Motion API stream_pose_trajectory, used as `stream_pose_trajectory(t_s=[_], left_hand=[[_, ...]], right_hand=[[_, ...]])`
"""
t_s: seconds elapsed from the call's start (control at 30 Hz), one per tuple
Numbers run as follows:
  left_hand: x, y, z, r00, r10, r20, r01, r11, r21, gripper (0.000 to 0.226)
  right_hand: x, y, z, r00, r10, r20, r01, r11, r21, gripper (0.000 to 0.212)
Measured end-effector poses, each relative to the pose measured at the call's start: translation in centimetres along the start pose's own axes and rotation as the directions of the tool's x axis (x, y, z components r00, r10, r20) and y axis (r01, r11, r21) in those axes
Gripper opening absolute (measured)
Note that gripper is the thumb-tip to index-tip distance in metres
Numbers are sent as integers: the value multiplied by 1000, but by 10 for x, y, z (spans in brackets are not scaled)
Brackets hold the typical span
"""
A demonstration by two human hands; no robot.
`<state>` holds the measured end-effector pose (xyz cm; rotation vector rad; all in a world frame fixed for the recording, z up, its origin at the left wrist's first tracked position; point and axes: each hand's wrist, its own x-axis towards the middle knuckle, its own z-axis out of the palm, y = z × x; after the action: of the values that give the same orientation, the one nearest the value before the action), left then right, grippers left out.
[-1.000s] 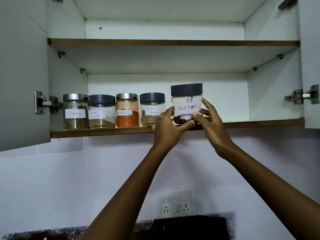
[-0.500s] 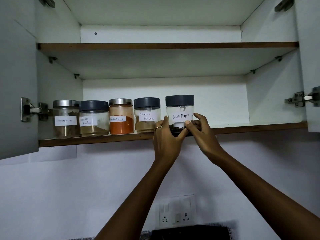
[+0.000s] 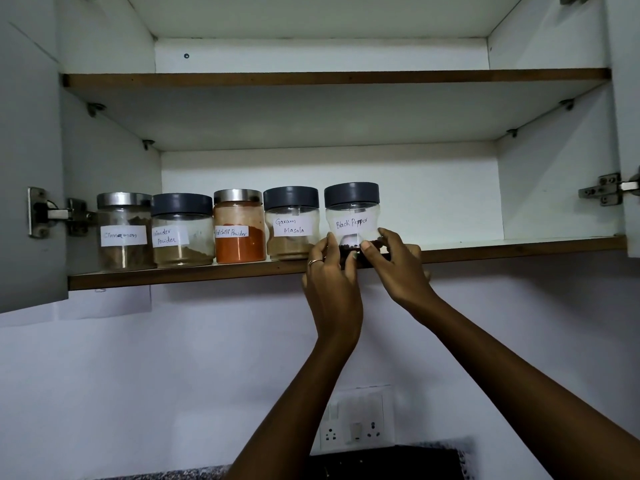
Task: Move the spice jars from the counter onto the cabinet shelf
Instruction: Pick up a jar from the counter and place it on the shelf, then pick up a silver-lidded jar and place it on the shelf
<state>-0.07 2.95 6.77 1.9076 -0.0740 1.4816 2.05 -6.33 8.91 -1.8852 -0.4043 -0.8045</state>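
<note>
On the lower shelf (image 3: 194, 273) of the open cabinet I see five jars in a row near the front edge. From the left: cinnamon jar (image 3: 124, 233) with a steel lid, coriander jar (image 3: 183, 233) with a dark lid, chilli jar (image 3: 239, 230) with a steel lid and orange-red powder, garam masala jar (image 3: 291, 225) with a dark lid, and pepper jar (image 3: 351, 216) with a dark lid. The first four stand close together, some touching or nearly so. The pepper jar stands upright just right of the garam masala jar, with a narrow gap between them; its base is hidden behind my fingers, so I cannot tell for sure that it sits flat on the shelf.

Both of my arms reach up from below. My left hand (image 3: 332, 285) has its grip pinching the pepper jar low on its left side, thumb against the front; a ring shows on one finger. My right hand (image 3: 394, 268) pinches the same jar low on its right side, thumb on the front and fingers curled around behind. The handwritten label stays clear above both thumbs.

The upper shelf (image 3: 332, 77) is bare wood-edged board. Door hinges show at both sides. Below, on the wall, is a socket plate (image 3: 356, 427), and a speckled counter (image 3: 180, 474) edge shows at the bottom.
</note>
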Motion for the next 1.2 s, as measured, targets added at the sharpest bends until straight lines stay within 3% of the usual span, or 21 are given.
stream_pose_trajectory(t_s=[0.23, 0.57, 0.67, 0.83, 1.03, 1.2], left_hand=[[-4, -5, 3, 996, 91, 3, -90, 987, 134, 47], [-6, -8, 3, 981, 193, -13, -188, 964, 186, 44], [-7, -11, 2, 973, 229, -28, -219, 956, 197, 44], [-14, -29, 2, 915, 402, -32, -376, 878, 297, 43], [-21, -37, -8, 911, 394, 118, -408, 829, 383, 54], [-62, -49, -7, 908, 383, 168, -418, 833, 363, 52]], right_hand=[[8, 0, 7, 999, 20, 25, -18, 997, -72, 49], [9, 3, 10, 1000, 14, 4, -14, 998, -59, 53], [5, 7, 12, 998, -46, -33, 44, 998, -49, 62], [-5, 21, 11, 974, -215, -74, 211, 976, -55, 64], [-20, 41, -6, 911, -411, 46, 396, 835, -381, 66], [-56, 73, -15, 926, -366, 91, 365, 808, -463, 60]])
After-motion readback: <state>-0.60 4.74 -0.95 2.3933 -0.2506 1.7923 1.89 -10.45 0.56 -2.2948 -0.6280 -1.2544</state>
